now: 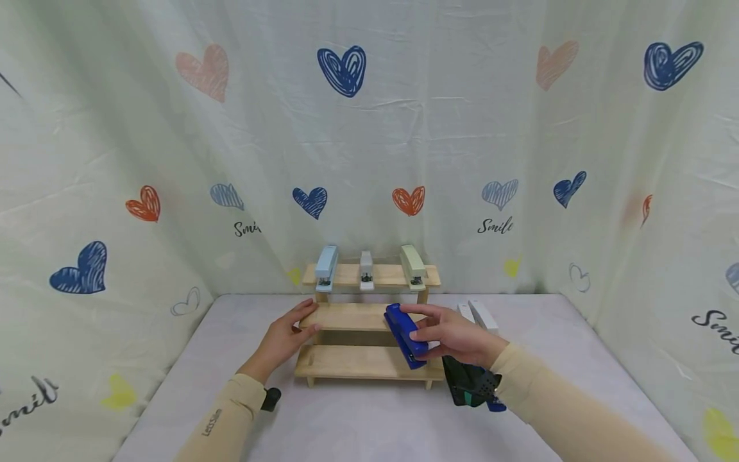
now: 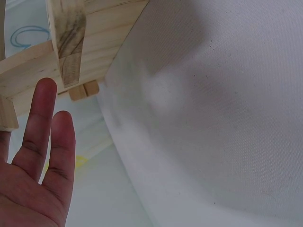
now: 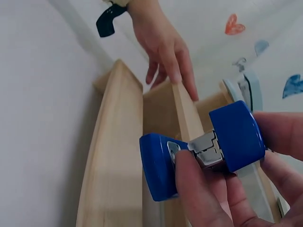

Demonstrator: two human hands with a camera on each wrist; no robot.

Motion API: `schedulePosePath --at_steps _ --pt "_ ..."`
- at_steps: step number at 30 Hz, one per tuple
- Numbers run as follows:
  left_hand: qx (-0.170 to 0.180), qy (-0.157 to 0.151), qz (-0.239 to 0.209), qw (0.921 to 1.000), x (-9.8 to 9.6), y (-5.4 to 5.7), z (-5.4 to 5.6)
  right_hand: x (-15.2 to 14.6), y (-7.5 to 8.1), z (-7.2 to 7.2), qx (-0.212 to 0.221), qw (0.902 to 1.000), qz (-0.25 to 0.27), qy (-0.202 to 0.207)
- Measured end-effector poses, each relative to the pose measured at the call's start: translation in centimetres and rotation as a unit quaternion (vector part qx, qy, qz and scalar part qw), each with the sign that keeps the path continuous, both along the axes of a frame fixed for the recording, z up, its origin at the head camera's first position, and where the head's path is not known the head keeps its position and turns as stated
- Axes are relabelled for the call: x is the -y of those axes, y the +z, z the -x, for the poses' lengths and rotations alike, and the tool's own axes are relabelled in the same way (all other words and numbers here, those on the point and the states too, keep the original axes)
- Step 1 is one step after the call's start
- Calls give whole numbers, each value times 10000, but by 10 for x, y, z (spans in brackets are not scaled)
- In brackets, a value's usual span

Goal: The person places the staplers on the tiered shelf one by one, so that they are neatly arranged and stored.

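Note:
A three-tier wooden display rack [image 1: 346,363] stands on the table. At its left end my left hand [image 1: 283,337] grips the middle board, thumb at the front edge; two of its fingers [image 2: 41,118] stretch out straight below in the left wrist view. My right hand [image 1: 456,333] holds a blue stapler [image 1: 404,337], tilted, in front of the rack's right side. The right wrist view shows the thumb on one arm of that stapler [image 3: 239,137], whose two arms are spread apart. Light blue [image 1: 326,266], grey [image 1: 366,269] and pale green [image 1: 412,264] staplers line the top board.
Right of the rack, partly behind my right hand and wrist, lie white staplers [image 1: 484,316], a black item [image 1: 458,382] and another blue item [image 1: 496,406]. A curtain printed with hearts [image 1: 369,141] hangs behind the white-covered table [image 1: 346,423].

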State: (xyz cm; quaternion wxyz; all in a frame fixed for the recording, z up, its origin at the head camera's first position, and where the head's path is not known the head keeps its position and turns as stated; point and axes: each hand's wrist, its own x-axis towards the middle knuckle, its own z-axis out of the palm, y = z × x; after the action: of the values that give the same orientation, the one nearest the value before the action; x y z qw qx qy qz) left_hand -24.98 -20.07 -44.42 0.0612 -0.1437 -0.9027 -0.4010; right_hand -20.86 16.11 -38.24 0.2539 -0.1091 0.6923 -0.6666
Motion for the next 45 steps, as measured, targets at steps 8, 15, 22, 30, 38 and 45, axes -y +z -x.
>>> schedulePosePath --at_steps 8,15,22,30,38,45 --pt "11 32 -8 10000 2 1 -2 50 -1 9 73 9996 232 -107" --pt "167 67 60 9998 3 0 0 92 -1 18 273 9979 504 -296" --pt "180 34 18 9998 3 -3 2 122 -4 25 338 9958 639 -566" --pt "118 -42 -31 9999 2 -3 2 134 -3 31 324 9932 830 -745" --pt "11 -79 -43 10000 2 -3 2 143 -2 31 394 9902 1024 -867" --pt "56 -44 33 10000 1 -4 3 152 -2 32 385 9878 1069 -1069"
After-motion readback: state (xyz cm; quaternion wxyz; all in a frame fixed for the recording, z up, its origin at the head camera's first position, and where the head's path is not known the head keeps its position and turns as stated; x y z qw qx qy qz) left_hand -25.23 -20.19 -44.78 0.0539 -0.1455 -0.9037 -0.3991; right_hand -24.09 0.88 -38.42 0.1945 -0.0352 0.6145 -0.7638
